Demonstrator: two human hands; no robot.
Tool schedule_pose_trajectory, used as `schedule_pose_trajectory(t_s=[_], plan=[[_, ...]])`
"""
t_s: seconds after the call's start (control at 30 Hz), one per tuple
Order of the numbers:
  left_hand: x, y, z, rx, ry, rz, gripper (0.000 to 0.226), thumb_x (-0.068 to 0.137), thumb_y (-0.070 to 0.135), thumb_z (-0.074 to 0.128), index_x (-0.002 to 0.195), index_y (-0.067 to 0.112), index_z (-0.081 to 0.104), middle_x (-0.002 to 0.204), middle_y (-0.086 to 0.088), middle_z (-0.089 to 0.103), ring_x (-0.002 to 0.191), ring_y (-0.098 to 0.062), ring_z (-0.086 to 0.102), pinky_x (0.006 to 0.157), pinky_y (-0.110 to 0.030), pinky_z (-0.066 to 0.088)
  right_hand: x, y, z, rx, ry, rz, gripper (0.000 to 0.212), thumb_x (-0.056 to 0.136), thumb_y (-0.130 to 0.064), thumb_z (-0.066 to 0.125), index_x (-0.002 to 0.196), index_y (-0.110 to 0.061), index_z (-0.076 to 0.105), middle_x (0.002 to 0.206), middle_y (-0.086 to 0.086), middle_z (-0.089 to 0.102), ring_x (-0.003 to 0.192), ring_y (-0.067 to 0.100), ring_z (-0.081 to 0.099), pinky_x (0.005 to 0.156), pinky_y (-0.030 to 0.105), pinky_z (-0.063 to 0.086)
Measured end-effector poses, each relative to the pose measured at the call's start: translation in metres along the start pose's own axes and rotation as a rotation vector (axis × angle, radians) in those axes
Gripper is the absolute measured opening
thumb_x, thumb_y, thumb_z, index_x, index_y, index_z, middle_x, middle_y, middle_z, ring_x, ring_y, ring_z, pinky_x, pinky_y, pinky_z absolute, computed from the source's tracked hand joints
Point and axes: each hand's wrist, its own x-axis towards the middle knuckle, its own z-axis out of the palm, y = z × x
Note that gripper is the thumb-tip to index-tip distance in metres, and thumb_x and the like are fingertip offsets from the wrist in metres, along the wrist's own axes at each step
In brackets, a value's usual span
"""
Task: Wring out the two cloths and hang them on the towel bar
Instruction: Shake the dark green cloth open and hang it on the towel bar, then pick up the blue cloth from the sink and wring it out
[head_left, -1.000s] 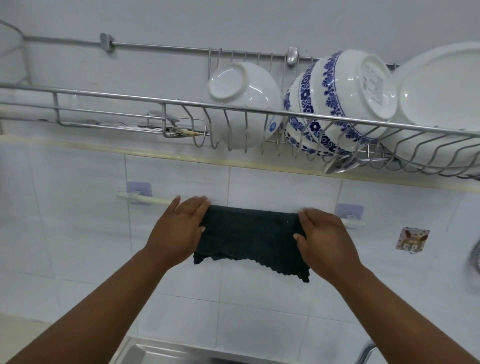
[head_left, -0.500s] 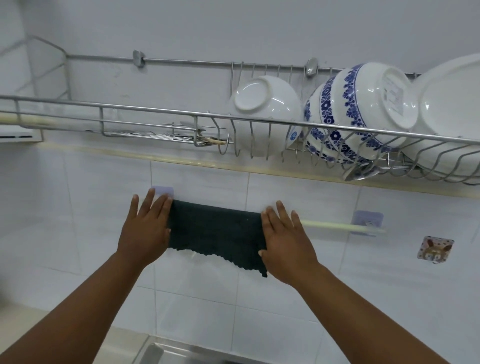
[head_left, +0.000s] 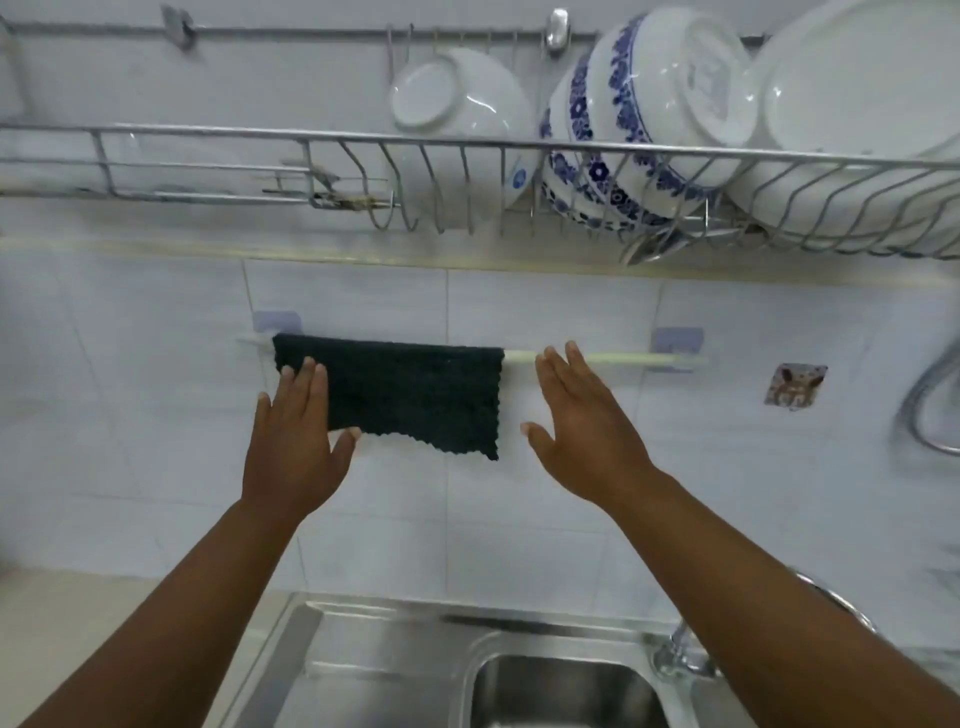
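A dark green knitted cloth (head_left: 415, 389) hangs folded over the pale towel bar (head_left: 623, 358), against the bar's left bracket (head_left: 278, 321). My left hand (head_left: 298, 441) is spread flat in front of the cloth's lower left corner, fingers overlapping it, not gripping. My right hand (head_left: 582, 426) is open with fingers apart, just right of the cloth and in front of the bare part of the bar, touching nothing I can see. Only one cloth is in view.
A steel dish rack (head_left: 467, 145) with a white bowl (head_left: 462, 104), blue-patterned bowls (head_left: 639, 114) and a white plate (head_left: 857, 104) hangs above the bar. A steel sink (head_left: 395, 670) lies below, with a tap (head_left: 680, 654) and a hose (head_left: 930, 405) at right. A small wall hook (head_left: 795, 385) sits right of the bar.
The cloth has been slid left along the bar to the left bracket. Both hands have come off its edges and opened; the right hand has moved away to the right.
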Motion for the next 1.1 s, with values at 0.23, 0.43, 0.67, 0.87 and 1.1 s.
schedule_pose_trajectory(t_s=[0.23,0.43,0.67,0.87,1.1], plan=[[0.004,0.007,-0.023,-0.186,0.037,-0.114,0.075,0.093,0.048,0.047,0.15,0.01,0.018,0.158,-0.012,0.024,0.146,-0.029,0.022,0.118,-0.043,0.02,0.038,-0.004,0.002,0.182,0.103,0.006,0.063,0.096,-0.037,0.05,0.149,-0.013,0.026,0.157,0.004,0.028,0.146,0.017,0.021,0.117,0.029,0.018],[-0.025,0.035,0.016,-0.32,-0.273,-0.157,0.074,0.088,0.051,0.054,0.147,0.013,0.03,0.151,-0.012,0.039,0.139,-0.028,0.034,0.112,-0.039,0.029,-0.013,0.016,0.068,0.335,-0.057,0.186,0.041,0.09,-0.02,0.063,0.129,-0.01,0.057,0.129,0.013,0.063,0.117,0.029,0.058,0.1,0.028,0.039],[-0.073,0.098,0.084,-0.366,-0.677,-0.06,0.064,0.094,0.036,0.052,0.148,0.014,0.027,0.155,-0.007,0.03,0.143,-0.022,0.026,0.114,-0.029,0.02,-0.074,0.046,0.117,0.277,-0.417,0.363,0.056,0.095,-0.007,0.05,0.147,-0.013,0.03,0.153,0.007,0.036,0.139,0.02,0.035,0.112,0.021,0.02],[-0.137,0.176,0.104,-0.528,-0.781,0.029,0.061,0.088,0.017,0.061,0.142,0.007,0.034,0.137,-0.015,0.043,0.123,-0.031,0.048,0.104,-0.035,0.039,-0.142,0.047,0.113,0.351,-0.351,0.413,0.052,0.084,0.006,0.051,0.135,-0.003,0.049,0.134,0.016,0.057,0.123,0.03,0.053,0.102,0.026,0.035],[-0.297,0.269,0.126,-0.581,-1.048,0.033,0.076,0.081,0.033,0.069,0.143,0.017,0.028,0.133,-0.016,0.045,0.115,-0.035,0.053,0.094,-0.045,0.049,-0.328,0.076,0.106,0.086,-0.513,0.431,0.025,0.069,0.009,0.055,0.086,-0.007,0.063,0.084,0.012,0.064,0.075,0.033,0.059,0.066,0.034,0.039]])
